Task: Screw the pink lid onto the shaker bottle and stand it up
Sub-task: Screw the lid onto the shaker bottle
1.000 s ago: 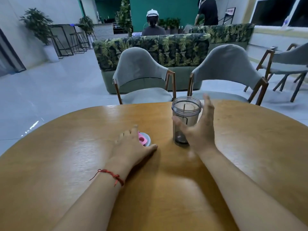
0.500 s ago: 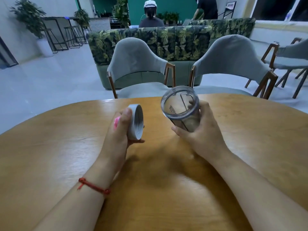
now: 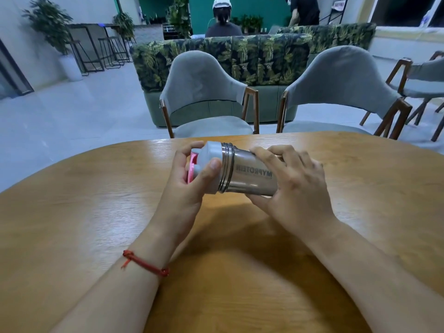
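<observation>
Plastic, smoky and see-through, is forming the ribbed cylinder of the shaker bottle [image 3: 249, 175] I am holding sideways above the glossy wooden table [image 3: 96, 224]. My right hand [image 3: 295, 186] is wrapping its base at 3 o'clock; my left hand [image 3: 189, 181] is gripping the pale grey, pink-capped lid [image 3: 211, 162] at 9 o'clock. Grey upholstered chairs [image 3: 206, 92] are standing at 12 o'clock.
</observation>
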The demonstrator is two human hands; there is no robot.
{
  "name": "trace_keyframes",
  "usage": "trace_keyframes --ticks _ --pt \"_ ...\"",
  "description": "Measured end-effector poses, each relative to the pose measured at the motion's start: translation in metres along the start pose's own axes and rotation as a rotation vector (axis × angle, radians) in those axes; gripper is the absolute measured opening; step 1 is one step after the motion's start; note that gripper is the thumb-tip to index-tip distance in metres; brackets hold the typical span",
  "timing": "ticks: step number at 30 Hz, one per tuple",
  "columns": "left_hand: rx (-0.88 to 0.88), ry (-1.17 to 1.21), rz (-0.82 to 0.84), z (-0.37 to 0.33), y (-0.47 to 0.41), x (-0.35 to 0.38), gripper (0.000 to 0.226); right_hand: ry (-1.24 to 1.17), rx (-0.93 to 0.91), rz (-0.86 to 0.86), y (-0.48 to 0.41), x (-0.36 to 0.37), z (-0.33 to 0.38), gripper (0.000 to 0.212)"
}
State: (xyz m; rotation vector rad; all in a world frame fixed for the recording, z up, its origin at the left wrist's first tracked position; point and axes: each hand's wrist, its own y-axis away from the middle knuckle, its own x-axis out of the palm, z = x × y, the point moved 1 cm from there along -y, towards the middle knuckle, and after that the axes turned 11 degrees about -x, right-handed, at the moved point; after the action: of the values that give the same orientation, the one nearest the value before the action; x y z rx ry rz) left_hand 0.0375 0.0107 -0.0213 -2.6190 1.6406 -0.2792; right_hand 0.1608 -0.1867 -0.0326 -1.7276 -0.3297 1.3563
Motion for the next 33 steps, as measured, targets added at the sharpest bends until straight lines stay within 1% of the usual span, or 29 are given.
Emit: trace_keyframes --ticks 3,7,10,12,14,16,18,20,21,23,25,28,29,32,33 --pt "-0.015 -0.009 0.009 0.002 0.000 0.000 0.062 -0.004 -0.014 0.012 0.000 -0.001 0.004 0.093" --pt "-0.031 -0.018 0.020 0.003 -0.001 -0.002 0.067 -0.012 -0.021 0.044 -0.001 -0.002 0.006 0.094" --pt "-0.036 -0.058 0.030 0.004 -0.002 -0.007 0.069 -0.053 -0.027 0.113 -0.002 -0.007 0.006 0.099" --pt "-0.033 -0.065 0.057 0.003 -0.003 -0.009 0.075 -0.151 -0.005 0.194 -0.002 -0.015 0.007 0.105" --pt "-0.041 -0.048 0.106 0.002 -0.004 -0.013 0.085 -0.328 0.077 0.302 -0.002 -0.023 0.007 0.107" --pt "-0.058 -0.038 0.173 0.000 -0.004 -0.017 0.089 -0.553 0.203 0.440 -0.004 -0.029 0.004 0.101" --pt "-0.073 -0.027 0.250 -0.003 -0.003 -0.021 0.087 -0.792 0.297 0.553 -0.007 -0.035 0.001 0.079" --pt "-0.085 0.007 0.327 -0.006 -0.001 -0.023 0.082 -1.052 0.390 0.619 -0.012 -0.039 0.003 0.058" --pt "-0.090 0.030 0.359 -0.007 -0.001 -0.024 0.079 -1.179 0.437 0.637 -0.012 -0.040 0.005 0.055" --pt "-0.088 0.076 0.401 -0.009 0.000 -0.023 0.069 -1.420 0.520 0.689 -0.009 -0.036 0.008 0.060" --pt "-0.084 0.085 0.409 -0.011 0.001 -0.023 0.067 -1.576 0.590 0.746 -0.005 -0.033 0.010 0.060" --pt "-0.103 0.085 0.377 -0.013 0.002 -0.022 0.080 -1.594 0.585 0.744 -0.003 -0.029 0.009 0.061" --pt "-0.107 0.083 0.362 -0.013 0.001 -0.023 0.080 -1.559 0.564 0.731 -0.003 -0.029 0.007 0.061" --pt "-0.093 0.060 0.322 -0.013 0.000 -0.023 0.066 -1.392 0.482 0.677 -0.007 -0.029 0.004 0.067" --pt "-0.092 0.046 0.314 -0.013 -0.001 -0.023 0.065 -1.347 0.460 0.667 -0.008 -0.029 0.004 0.062"
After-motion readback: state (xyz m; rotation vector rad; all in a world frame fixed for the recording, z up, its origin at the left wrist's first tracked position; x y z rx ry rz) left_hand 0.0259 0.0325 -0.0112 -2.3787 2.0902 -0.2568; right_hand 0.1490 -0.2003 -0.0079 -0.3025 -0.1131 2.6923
